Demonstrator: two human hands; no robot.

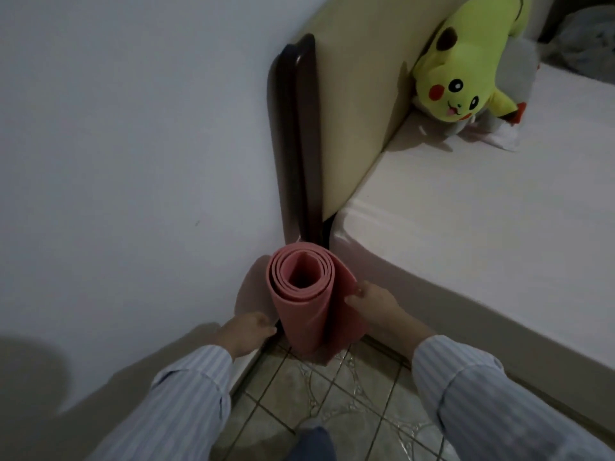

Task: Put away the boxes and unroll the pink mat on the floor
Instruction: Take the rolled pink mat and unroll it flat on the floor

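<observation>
Rolled pink foam mat [307, 304] stands on end at lower centre, on the patterned beige floor tiles [319, 394], in the corner between the white wall [133, 144] and the white-sheeted bed [482, 227]. Right hand [372, 302] grips the roll's outer flap, fingers curled on it. Left hand [248, 331] is at the roll's left base; grip state unclear. Dark wooden headboard post [296, 134] rises behind. Yellow plush toy [466, 68] upper right on the bed.

Dim, soft-focus wide-angle view with bowed edges; a broad shadow darkens the wall [109, 154] at lower left.
</observation>
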